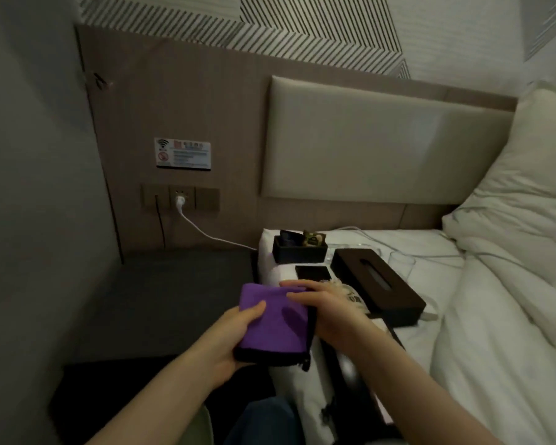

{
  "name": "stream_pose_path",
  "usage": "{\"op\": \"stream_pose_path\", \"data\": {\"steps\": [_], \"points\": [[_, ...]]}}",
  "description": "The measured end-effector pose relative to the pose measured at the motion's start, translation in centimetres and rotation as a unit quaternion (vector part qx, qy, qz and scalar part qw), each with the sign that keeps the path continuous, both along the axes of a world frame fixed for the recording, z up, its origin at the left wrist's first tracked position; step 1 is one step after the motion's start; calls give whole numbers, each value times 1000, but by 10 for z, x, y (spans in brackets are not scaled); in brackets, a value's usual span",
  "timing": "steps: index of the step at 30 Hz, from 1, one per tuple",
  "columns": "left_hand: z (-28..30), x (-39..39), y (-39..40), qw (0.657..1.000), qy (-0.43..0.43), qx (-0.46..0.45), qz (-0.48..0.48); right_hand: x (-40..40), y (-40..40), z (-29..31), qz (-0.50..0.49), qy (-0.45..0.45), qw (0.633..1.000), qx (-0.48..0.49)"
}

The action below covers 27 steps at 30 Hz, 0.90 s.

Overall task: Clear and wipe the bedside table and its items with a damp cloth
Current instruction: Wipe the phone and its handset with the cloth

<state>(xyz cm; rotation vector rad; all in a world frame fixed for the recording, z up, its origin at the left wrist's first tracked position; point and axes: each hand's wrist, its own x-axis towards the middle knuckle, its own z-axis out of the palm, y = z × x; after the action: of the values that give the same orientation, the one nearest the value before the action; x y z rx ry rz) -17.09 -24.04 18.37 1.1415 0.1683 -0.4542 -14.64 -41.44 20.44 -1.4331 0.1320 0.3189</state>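
Purple cloth [272, 319] clasped in left hand [228, 335] grip, right hand [321, 309] pinching its edge

The purple cloth [270, 319] I hold looks soft, matt and napped. The bedside table [161, 297] top is dark and matt; the headboard panel [382, 142] is smooth, faintly glossy.

**Dim room, soft picture**

We see a dim, greyish scene with muted colours. The padded headboard [385, 142] carries a faint sheen toward its right, the brightest reflection here. The bedside table [174, 300] top is nearly black, detail lost in shadow. A finger shadow falls on the purple cloth [270, 319]. The wide lens bends the wall panel [87, 139] edge at left. Fine detail is soft throughout, noisy in dark areas.
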Motion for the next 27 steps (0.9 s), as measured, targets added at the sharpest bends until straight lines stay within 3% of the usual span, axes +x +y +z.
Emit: {"op": "stream_pose_path", "data": {"steps": [5,9,12,14,19,23,27], "points": [[-17,12,-26,992,50,-17,111,0,-83,-9,-67,-34,992,-101],[-19,11,-66,991,71,-31,110,-1,-151,-20,-142,-28,965,-220],[-30,-3,-101,996,15,-16,92,-1,-167,-42,-149,0,940,-307],[-40,-13,-124,996,-45,40,70,1,-169,-59,-142,10,930,-339],[-68,-19,-147,957,-148,248,35,5,-173,-93,-101,45,930,-352],[-74,-14,-147,989,-51,134,-38,-1,-178,-101,-120,66,937,-322],[-81,-8,-148,992,-40,118,-24,-8,-179,-103,-116,49,949,-289]]}}
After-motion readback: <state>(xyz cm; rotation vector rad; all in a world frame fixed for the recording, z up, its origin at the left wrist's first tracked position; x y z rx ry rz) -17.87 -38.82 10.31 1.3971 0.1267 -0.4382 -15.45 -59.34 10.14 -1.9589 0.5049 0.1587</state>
